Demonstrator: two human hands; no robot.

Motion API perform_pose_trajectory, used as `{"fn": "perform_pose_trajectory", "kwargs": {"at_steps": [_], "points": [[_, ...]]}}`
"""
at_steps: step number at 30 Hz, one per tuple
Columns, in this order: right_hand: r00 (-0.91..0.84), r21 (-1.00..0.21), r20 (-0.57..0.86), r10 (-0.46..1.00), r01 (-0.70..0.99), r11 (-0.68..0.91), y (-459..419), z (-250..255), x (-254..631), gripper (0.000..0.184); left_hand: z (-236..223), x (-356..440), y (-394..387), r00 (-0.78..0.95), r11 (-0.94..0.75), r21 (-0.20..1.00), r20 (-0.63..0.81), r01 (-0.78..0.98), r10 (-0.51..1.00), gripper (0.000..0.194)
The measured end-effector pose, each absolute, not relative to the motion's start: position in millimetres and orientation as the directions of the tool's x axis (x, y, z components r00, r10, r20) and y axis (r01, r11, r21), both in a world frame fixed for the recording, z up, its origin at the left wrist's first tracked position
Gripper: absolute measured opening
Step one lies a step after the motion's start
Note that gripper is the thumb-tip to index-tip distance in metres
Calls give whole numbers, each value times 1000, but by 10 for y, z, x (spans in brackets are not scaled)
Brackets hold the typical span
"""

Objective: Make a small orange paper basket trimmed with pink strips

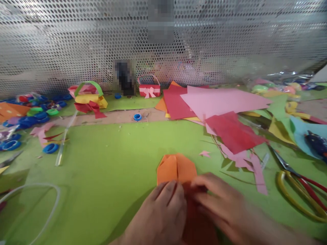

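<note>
A folded sheet of orange paper (176, 166) lies in front of me on the green table, its top corners folded in and a seam running down its middle. My left hand (163, 207) presses on its left part with the fingers curled and held together. From the right side, my right hand (219, 197) grips the paper's edge between thumb and fingers, slightly blurred. Both hands cover the middle of the sheet, and its lower part lies in shadow between them.
Scissors (293, 177) lie at the right beside pink paper scraps (259, 173). Red and pink sheets (224, 98) are piled behind. Small paper baskets (149, 90) stand along the perforated metal screen (97, 41). Blue rings (50, 148) and a clear stick (63, 143) lie left.
</note>
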State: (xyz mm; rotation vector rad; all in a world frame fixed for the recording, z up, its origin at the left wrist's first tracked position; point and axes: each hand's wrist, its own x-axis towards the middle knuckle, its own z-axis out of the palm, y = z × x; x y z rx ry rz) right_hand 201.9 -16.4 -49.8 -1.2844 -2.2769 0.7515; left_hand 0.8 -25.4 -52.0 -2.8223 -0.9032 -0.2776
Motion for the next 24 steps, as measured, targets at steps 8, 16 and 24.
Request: {"fn": "perform_pose_trajectory", "kwargs": {"at_steps": [8, 16, 24], "points": [[-456, -468, -80, 886, 802, 371, 614, -334, 1751, 39, -515, 18, -251, 805, -809, -27, 126, 587, 579, 31], [-516, -547, -176, 838, 759, 353, 686, -210, 1644, 10, -508, 22, -216, 800, -807, 49, 107, 588, 590, 29], [-617, -551, 128, 776, 607, 574, 175, -126, 1705, 21, -417, 7, -282, 738, -798, 180, 308, 575, 601, 18]]}}
